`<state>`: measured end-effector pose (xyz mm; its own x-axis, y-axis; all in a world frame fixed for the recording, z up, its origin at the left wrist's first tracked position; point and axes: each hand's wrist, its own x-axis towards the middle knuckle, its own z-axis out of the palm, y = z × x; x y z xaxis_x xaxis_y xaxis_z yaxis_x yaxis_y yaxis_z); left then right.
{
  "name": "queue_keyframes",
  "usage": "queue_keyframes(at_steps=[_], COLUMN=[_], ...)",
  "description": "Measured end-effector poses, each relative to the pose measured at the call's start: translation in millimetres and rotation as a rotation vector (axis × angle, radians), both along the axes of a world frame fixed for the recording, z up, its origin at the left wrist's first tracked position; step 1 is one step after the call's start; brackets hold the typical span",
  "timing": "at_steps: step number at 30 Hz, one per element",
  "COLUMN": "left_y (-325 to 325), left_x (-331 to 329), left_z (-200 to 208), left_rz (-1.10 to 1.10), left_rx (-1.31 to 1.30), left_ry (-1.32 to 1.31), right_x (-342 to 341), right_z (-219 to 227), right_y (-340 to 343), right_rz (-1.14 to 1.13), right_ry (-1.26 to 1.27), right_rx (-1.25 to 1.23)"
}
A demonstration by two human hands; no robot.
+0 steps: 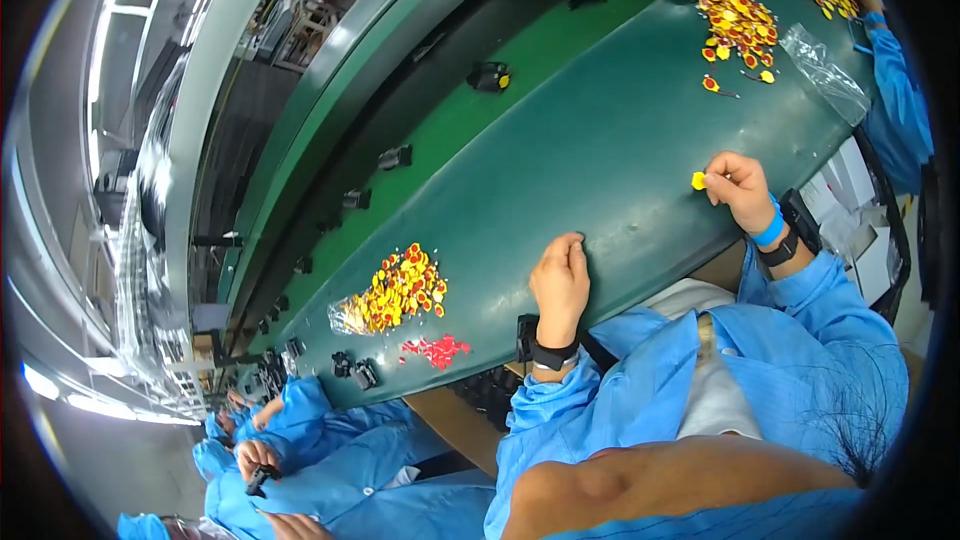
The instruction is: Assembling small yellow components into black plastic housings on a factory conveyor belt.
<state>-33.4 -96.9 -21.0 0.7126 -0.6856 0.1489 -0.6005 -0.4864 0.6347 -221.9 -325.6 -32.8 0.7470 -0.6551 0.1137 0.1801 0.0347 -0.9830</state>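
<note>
The left hand rests on the near edge of the dark green desk, fingers curled loosely inward, holding nothing visible. A black band sits on its wrist. The right hand lies farther along the same edge, its fingertips pinched on a small yellow part that sits just above the desk surface. A blue band and a black band sit on that wrist. Both forearms wear blue sleeves.

To the left of the left hand, a heap of yellow and red parts lies on the desk, with a small cluster of red parts just beside it and nearer the edge. Small black components lie near that cluster.

Beyond the right hand, a clear plastic bag lies on the desk, and a second heap of yellow and red parts lies past it. A lighter green conveyor belt runs along the far side of the desk, carrying a black component with a yellow part and other black pieces, well apart.
</note>
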Motion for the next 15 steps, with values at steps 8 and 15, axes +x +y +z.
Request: queue_keyframes(at_steps=[8, 15], left_y=[9, 18], left_x=[-4, 5], left_z=[2, -1], left_rz=[-0.027, -0.060], left_rx=[-0.031, -0.219], left_ry=[-0.048, 0.316], right_x=[2, 8], right_z=[-6, 2], right_y=[5, 10], right_rz=[-0.026, -0.055], right_ry=[-0.008, 0.063], right_rx=[-0.008, -0.102])
